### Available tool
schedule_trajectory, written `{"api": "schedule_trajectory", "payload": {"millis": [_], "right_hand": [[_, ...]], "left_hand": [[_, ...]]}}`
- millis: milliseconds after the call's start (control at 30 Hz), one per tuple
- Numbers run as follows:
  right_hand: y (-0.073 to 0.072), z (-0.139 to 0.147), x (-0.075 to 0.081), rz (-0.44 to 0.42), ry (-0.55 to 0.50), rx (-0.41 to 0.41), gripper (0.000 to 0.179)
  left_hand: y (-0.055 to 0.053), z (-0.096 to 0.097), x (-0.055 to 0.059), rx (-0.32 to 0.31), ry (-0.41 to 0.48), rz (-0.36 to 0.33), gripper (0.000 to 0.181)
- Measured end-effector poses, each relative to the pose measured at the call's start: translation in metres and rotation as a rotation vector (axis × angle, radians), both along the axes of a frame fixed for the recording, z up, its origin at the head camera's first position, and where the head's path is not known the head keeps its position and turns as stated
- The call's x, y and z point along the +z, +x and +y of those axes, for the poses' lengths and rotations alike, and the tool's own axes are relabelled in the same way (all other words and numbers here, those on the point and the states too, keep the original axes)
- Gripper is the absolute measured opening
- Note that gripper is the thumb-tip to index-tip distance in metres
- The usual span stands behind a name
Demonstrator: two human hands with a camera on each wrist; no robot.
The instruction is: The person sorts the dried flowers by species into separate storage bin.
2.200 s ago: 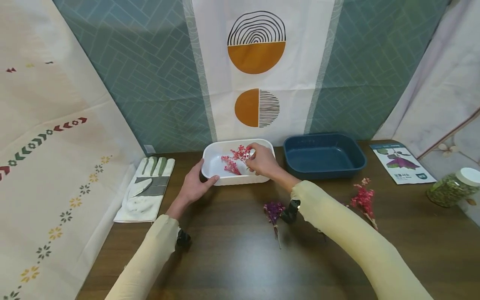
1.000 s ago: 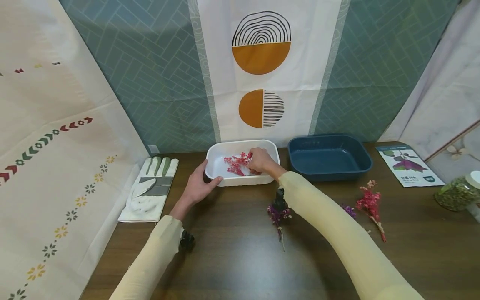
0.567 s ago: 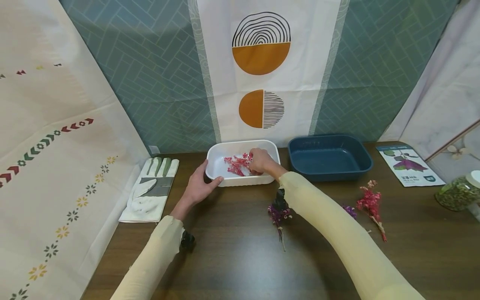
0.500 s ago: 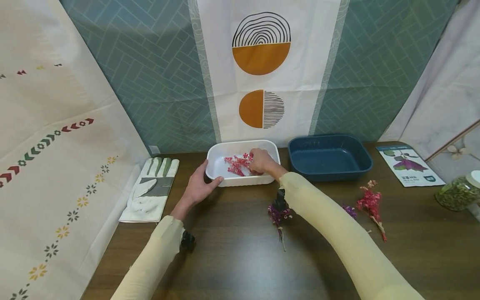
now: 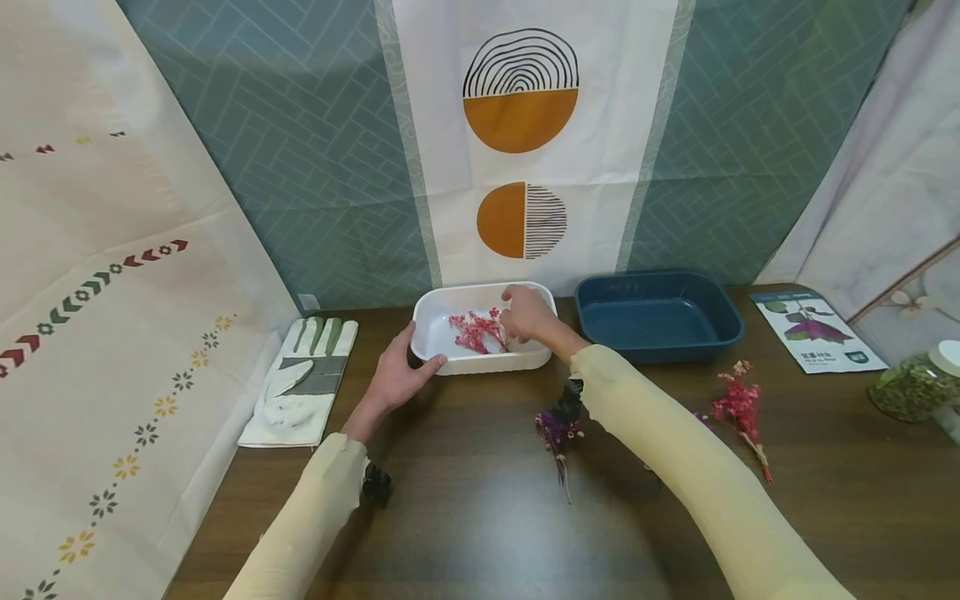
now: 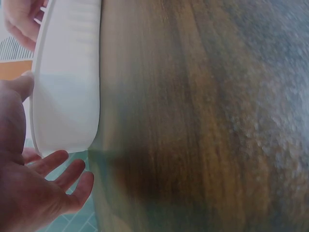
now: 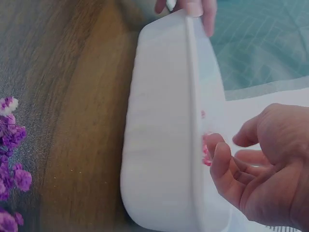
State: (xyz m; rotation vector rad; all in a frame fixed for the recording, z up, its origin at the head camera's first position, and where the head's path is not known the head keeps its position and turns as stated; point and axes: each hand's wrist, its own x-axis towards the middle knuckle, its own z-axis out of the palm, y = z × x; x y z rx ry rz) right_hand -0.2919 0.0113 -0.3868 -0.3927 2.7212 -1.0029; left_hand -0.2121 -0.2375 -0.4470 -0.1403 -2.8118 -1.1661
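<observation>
I have the left hand (image 5: pixel 397 373) braced at the left end of the white dish (image 5: pixel 480 365), its thumb on the rim and its fingers spread by the outer end wall. The right hand (image 5: pixel 528 315) is over the dish's right side with its fingers loosely bent and its thumb apart from them; I see nothing pinched between. The pink flower sprigs (image 5: pixel 474 331) lie inside the white dish, just left of the right hand, and I cannot tell whether its fingertips touch them.

On the dark wooden tabletop (image 5: pixel 480 508), a purple flower bunch (image 5: pixel 552 433) lies near the right cuff, stems toward me. A blue dish (image 5: pixel 652 348) stands just right of the white dish, with a red flower bunch (image 5: pixel 738 408) on the near side of it. Farther right I get a printed packet (image 5: pixel 817 333) and a white-lidded jar (image 5: pixel 917 385); at far left lies a white glove (image 5: pixel 288 412) with a grey band
</observation>
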Motion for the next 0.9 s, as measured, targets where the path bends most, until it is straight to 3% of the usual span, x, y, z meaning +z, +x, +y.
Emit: {"api": "schedule_trajectory", "payload": {"millis": [267, 400, 567, 700, 900], "right_hand": [[0.025, 0.021, 0.022, 0.045, -0.194, 0.017, 0.037], [0.049, 0.034, 0.031, 0.083, -0.284, 0.020, 0.034], [0.087, 0.053, 0.037, 0.085, -0.311, -0.042, 0.035], [0.116, 0.065, 0.034, 0.043, -0.308, -0.055, 0.037], [0.147, 0.083, 0.017, 0.000, -0.287, -0.063, 0.038]], "left_hand": [[-0.002, 0.001, 0.001, 0.007, -0.010, -0.005, 0.091], [0.000, 0.001, 0.000, 0.004, -0.004, -0.002, 0.090], [0.000, 0.001, -0.001, -0.002, 0.001, -0.003, 0.090], [0.001, -0.001, -0.001, 0.002, -0.003, 0.011, 0.090], [0.000, 0.000, 0.003, -0.016, -0.004, 0.019, 0.090]]}}
